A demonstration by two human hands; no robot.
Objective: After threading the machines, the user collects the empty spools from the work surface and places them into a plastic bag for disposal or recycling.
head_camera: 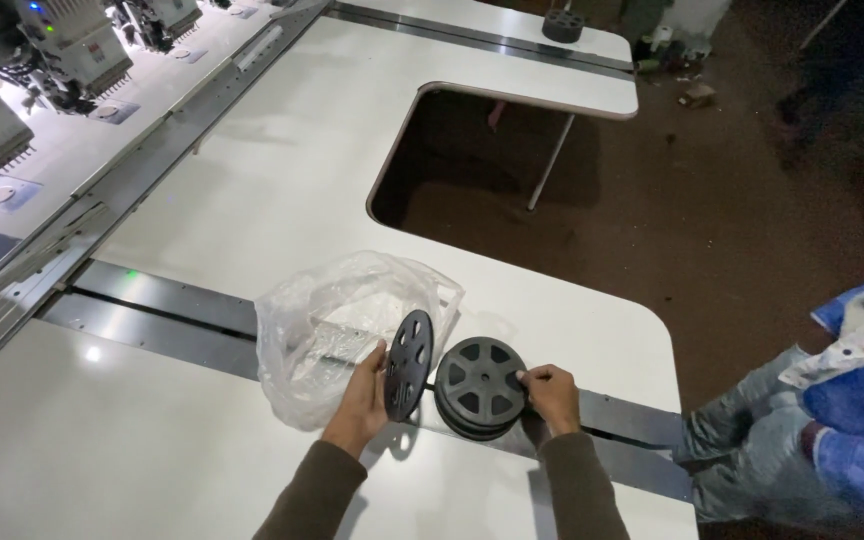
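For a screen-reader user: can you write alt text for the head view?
On a white worktable, the left hand holds a black perforated disc upright while the right hand touches a black reel beside it. A crumpled clear plastic bag lies behind them.

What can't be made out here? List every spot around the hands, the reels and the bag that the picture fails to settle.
- Head view: inside of the clear plastic bag, blurred by creases and glare.
- Number of reels in the stack: their dark edges merge.
- Left hand palm, hidden behind the single upright reel.
- Right hand fingertips, tucked behind the stack's rim.
- Seated person at right, cut off by the frame edge.
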